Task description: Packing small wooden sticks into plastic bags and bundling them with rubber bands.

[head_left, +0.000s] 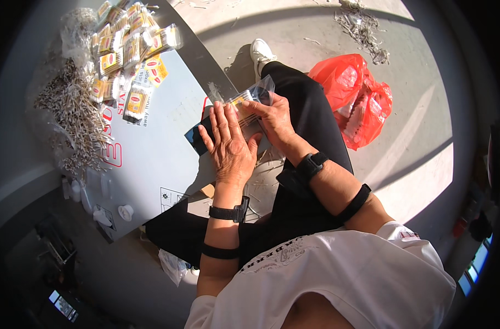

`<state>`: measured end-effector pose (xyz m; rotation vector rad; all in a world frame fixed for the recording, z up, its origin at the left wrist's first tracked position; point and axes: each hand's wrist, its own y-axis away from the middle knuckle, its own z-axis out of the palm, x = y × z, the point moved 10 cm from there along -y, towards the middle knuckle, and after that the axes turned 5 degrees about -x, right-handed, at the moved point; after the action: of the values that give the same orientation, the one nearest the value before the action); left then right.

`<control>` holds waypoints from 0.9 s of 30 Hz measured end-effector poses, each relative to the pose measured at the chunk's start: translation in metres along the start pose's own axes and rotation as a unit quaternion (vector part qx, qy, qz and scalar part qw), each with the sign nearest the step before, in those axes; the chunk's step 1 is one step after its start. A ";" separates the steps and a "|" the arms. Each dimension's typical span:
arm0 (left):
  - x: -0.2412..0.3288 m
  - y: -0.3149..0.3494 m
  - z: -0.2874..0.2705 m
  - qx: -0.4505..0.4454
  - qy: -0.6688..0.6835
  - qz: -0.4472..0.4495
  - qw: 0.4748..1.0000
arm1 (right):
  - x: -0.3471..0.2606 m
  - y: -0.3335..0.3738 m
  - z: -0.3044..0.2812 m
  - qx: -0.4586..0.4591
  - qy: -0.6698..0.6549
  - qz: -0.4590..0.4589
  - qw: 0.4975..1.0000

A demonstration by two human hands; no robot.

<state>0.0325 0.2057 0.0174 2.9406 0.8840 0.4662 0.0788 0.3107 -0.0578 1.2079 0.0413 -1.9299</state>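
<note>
My left hand lies flat with its fingers stretched out over the near side of a small clear packet of cotton swabs. The thumb and fingers of my right hand pinch that packet's right side. Its loose clear plastic end sticks up beyond my right fingers. Beneath the packet and my left fingers is a dark, glossy flat piece at the table's right edge; what it is I cannot make out. My palms hide part of the packet.
On the grey printed tabletop are a pile of filled swab packets and a big heap of loose cotton swabs. Small white containers stand near the left edge. A red plastic bag sits on the floor at right, near scattered swabs.
</note>
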 end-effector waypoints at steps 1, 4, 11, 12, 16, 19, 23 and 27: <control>-0.001 0.000 0.000 -0.001 -0.003 -0.006 1.000 | -0.001 0.000 0.002 -0.007 0.007 -0.003 1.000; -0.001 0.000 0.000 -0.002 -0.009 -0.009 1.000 | -0.003 0.000 0.005 -0.008 -0.002 -0.020 1.000; -0.004 -0.001 0.004 -0.007 -0.025 -0.025 0.999 | -0.007 0.003 0.007 -0.015 0.030 -0.027 0.999; -0.003 -0.002 0.004 -0.007 -0.025 -0.024 0.999 | -0.007 0.003 0.008 -0.015 0.039 -0.028 0.999; -0.004 -0.003 0.002 -0.011 -0.052 -0.029 0.998 | -0.007 0.003 0.006 -0.013 0.052 -0.016 0.998; -0.002 -0.006 -0.001 -0.014 -0.052 -0.026 0.998 | -0.005 0.003 0.008 -0.023 0.025 -0.009 0.999; -0.002 0.000 -0.002 0.017 -0.013 -0.043 0.999 | -0.004 0.002 0.005 -0.023 0.031 0.002 0.999; -0.002 0.000 -0.002 -0.003 -0.026 -0.032 0.999 | -0.001 0.002 0.005 -0.016 -0.012 0.003 1.000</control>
<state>0.0301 0.2046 0.0187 2.8943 0.9662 0.3856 0.0771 0.3076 -0.0540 1.1625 0.0559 -1.9318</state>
